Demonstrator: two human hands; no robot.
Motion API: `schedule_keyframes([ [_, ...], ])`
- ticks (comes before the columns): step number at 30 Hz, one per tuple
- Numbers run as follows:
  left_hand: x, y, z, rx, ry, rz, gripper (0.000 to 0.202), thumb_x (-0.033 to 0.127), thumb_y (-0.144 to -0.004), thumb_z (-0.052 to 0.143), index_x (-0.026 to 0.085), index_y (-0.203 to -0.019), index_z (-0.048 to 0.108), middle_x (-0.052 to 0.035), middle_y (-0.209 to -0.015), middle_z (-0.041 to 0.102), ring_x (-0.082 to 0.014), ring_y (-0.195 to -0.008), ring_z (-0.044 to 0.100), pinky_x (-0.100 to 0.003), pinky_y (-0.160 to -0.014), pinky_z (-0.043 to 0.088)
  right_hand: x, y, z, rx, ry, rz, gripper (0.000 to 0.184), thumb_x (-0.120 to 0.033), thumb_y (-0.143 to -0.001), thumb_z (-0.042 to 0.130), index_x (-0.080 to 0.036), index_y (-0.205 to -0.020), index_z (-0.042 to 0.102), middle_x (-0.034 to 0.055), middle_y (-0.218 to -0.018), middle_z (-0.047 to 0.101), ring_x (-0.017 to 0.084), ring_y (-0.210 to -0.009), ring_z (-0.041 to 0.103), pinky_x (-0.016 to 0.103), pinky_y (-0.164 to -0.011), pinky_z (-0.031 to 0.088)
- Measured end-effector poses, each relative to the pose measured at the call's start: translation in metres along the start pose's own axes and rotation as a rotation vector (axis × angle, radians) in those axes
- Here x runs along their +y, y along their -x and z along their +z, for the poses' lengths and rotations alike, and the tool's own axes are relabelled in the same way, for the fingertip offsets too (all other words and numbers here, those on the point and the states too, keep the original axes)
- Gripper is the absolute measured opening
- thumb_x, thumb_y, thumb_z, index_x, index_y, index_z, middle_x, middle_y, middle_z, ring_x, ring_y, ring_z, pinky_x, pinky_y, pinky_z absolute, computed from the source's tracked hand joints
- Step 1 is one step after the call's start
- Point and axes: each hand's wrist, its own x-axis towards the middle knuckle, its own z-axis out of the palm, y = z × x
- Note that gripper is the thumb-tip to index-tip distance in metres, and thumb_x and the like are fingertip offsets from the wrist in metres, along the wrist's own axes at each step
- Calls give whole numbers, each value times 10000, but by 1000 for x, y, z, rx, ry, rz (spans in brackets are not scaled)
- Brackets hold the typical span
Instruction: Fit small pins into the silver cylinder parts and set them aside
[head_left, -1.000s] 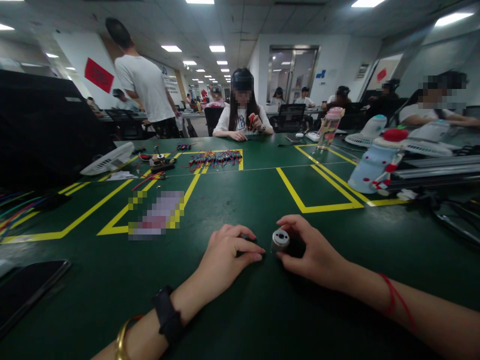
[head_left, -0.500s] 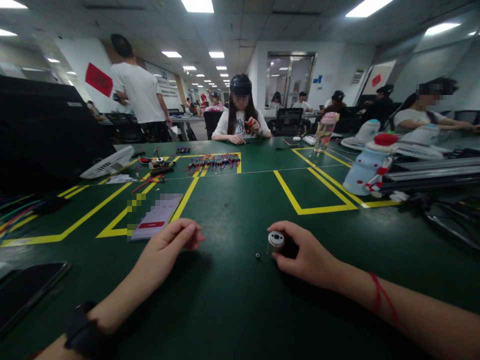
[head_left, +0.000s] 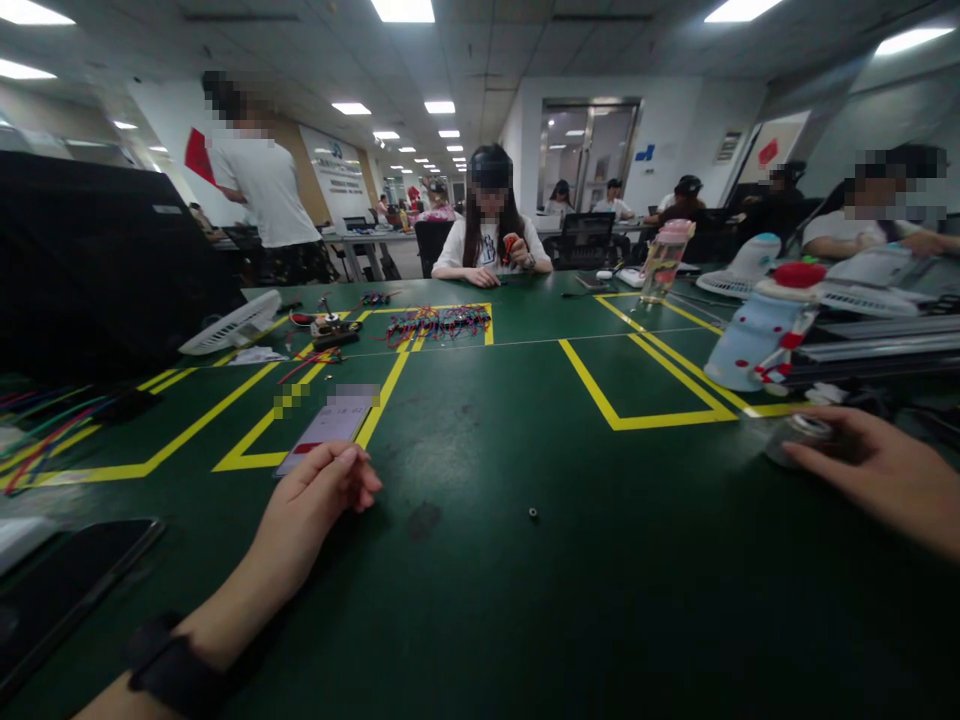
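At the right side, my right hand [head_left: 874, 465] has its thumb and fingers around a short silver metal cylinder [head_left: 801, 440], which is blurred and partly covered by the fingers. My left hand [head_left: 330, 480] is loosely curled, its thumb against the index finger, with nothing visible in it. It is just in front of a phone [head_left: 330, 420] with a lit screen and hides its near end. A tiny metal ring-like part [head_left: 533, 513] lies alone on the green table [head_left: 465, 620] between the hands.
Bundled coloured wires [head_left: 439, 323] lie farther back. A blue bottle with a red lid [head_left: 761, 325] and a clear bottle [head_left: 666, 260] stand at the right. A dark tablet-like device [head_left: 75, 590] lies at the near left. A co-worker [head_left: 491, 235] sits opposite.
My right hand has carried the metal cylinder far to the right, away from the tiny part. My left hand has shifted slightly left, staying curled.
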Motion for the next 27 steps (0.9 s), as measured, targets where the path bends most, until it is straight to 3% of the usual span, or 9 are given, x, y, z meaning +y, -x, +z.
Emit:
schedule_keyframes([
  [3, 0, 1, 0, 16, 16, -10, 102, 281, -806, 645, 188, -834, 612, 1, -679, 679, -136, -571, 595, -238, -547, 464, 29, -3, -4, 23, 62, -32, 518, -602, -742, 585, -238, -1110, 566, 140, -982, 647, 199, -709, 647, 299, -571, 484],
  [5, 0, 1, 1, 21, 22, -15, 116, 290, -793, 659, 185, -822, 621, -3, -684, 682, -139, -578, 598, -242, -551, 469, 29, -1, -4, 94, 74, -79, 546, -607, -743, 585, -237, -1142, 539, 152, -1041, 630, 230, -805, 649, 323, -636, 495],
  [9, 0, 1, 0, 29, 26, -18, 149, 314, -776, 682, 179, -812, 630, -5, -680, 684, -136, -572, 594, -239, -545, 474, -16, 16, 1, 344, 99, -302, 653, -563, -730, 634, -200, -1253, 488, 179, -1212, 543, 312, -1126, 522, 434, -907, 427],
  [11, -1, 2, -1, 28, 36, -18, 149, 317, -778, 682, 181, -814, 631, -3, -681, 682, -134, -571, 591, -237, -543, 475, -58, 29, 9, 147, -26, -459, 486, -490, -781, 616, -232, -1188, 551, 133, -1206, 554, 255, -1110, 531, 406, -929, 431],
  [12, -1, 2, -1, 27, 42, -16, 145, 315, -782, 679, 182, -814, 632, -1, -681, 680, -134, -572, 589, -236, -544, 476, -80, 37, 16, -68, -105, -520, 392, -459, -817, 587, -259, -1155, 581, 103, -1196, 565, 217, -1075, 549, 379, -915, 449],
  [15, -1, 4, -2, 28, 46, -14, 128, 303, -793, 670, 183, -818, 633, -2, -683, 677, -135, -580, 586, -234, -551, 480, -148, 55, 42, -462, -308, -642, 349, -469, -841, 558, -276, -1123, 630, 62, -1158, 579, 176, -1025, 560, 357, -885, 468],
  [20, 0, 4, -4, 24, 64, -16, 112, 274, -798, 667, 175, -838, 633, -11, -693, 673, -136, -594, 581, -229, -561, 484, -219, 61, 74, -476, -346, -803, 360, -499, -793, 619, -268, -1062, 680, 44, -1056, 617, 176, -971, 538, 370, -860, 421],
  [24, 1, 2, -4, 46, 104, -21, 123, 272, -790, 674, 174, -852, 633, -6, -678, 666, -129, -590, 566, -216, -554, 476, -217, 50, 58, -446, -358, -810, 248, -438, -874, 533, -249, -915, 687, 24, -931, 637, 137, -864, 559, 320, -796, 417],
  [27, 1, 0, -4, 45, 100, -30, 125, 282, -792, 671, 174, -843, 630, -5, -677, 666, -128, -590, 566, -218, -557, 477, -175, 32, 21, -209, -287, -636, 296, -450, -889, 493, -213, -955, 659, 61, -996, 633, 146, -908, 567, 306, -810, 426],
])
